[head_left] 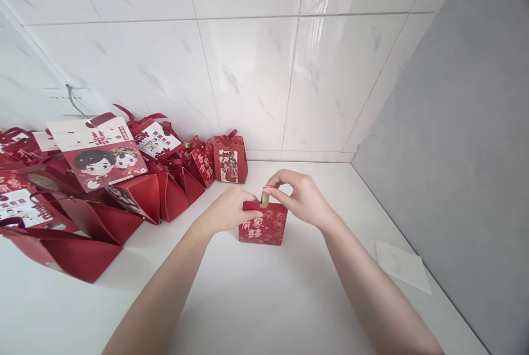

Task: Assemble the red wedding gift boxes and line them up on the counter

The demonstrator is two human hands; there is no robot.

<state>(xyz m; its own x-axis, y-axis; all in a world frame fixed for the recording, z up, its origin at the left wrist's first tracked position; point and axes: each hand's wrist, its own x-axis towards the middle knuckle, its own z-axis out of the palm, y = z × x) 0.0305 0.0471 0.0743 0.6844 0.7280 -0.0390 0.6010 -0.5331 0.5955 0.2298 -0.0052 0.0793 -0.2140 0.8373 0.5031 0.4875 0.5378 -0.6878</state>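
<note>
A small red gift box (270, 229) with pale pink characters and a floral print stands upright on the white tabletop in front of me. My left hand (232, 210) pinches its top edge at the left, thumb on the near face and fingers behind. From the top middle of the box rises a gold ribbon (265, 198). My right hand (298, 196) holds the upper part of this ribbon between thumb and fingertips, just above the box. The far side of the box is hidden.
Several red gift boxes (173, 192) crowd the left side, with a large illustrated card or bag (103, 151) on top. One box (230, 159) stands by the tiled wall (248, 79). A flat white packet (403, 267) lies at right near the grey panel (467, 140).
</note>
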